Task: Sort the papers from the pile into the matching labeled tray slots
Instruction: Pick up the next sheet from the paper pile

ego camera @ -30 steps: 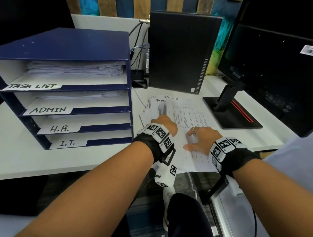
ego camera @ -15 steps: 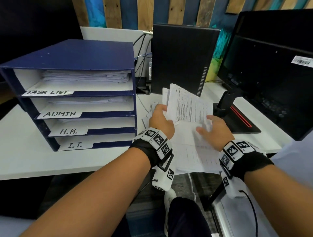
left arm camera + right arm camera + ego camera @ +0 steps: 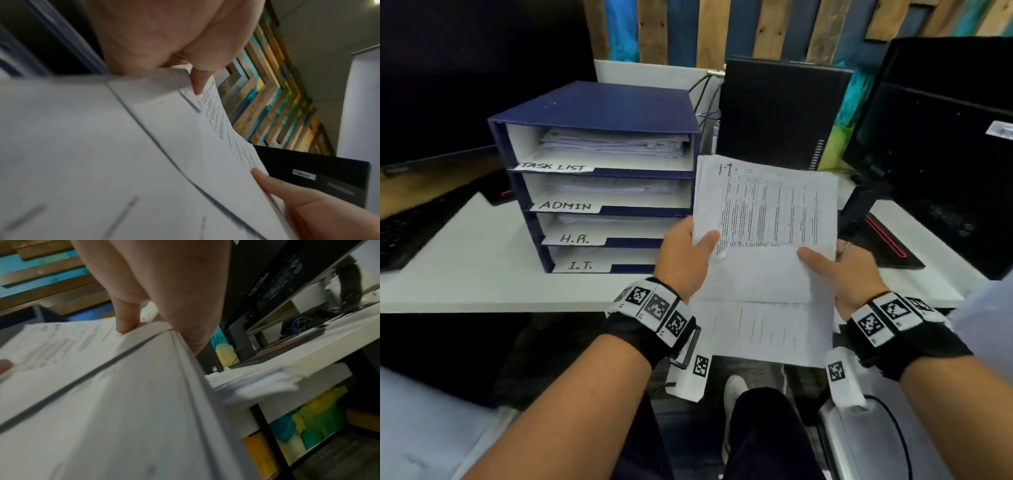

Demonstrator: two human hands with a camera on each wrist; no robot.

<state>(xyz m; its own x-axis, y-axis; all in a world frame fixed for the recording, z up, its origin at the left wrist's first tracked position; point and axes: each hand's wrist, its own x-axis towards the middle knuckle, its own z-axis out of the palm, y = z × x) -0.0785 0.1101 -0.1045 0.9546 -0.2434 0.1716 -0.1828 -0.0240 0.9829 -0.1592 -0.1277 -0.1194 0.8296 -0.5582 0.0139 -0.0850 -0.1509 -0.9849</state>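
Observation:
A bundle of printed papers with "I.T." handwritten at the top is held up above the desk, tilted toward me. My left hand pinches its lower left edge, thumb on the front. My right hand grips the lower right edge, thumb on the page. The wrist views show the same papers held by thumb and fingers. The rest of the pile lies at the desk's front edge below. The blue tray stands to the left, with slots labelled TASK LIST, ADMIN, H.R. and I.T..
A black computer case stands behind the papers. A monitor on a black stand with a red stripe fills the right. A keyboard lies at the far left. The white desk spreads in front of the tray.
Both hands took a bundle of sheets from the flat pile and raised it upright in front of me. The camera view also tilted up.

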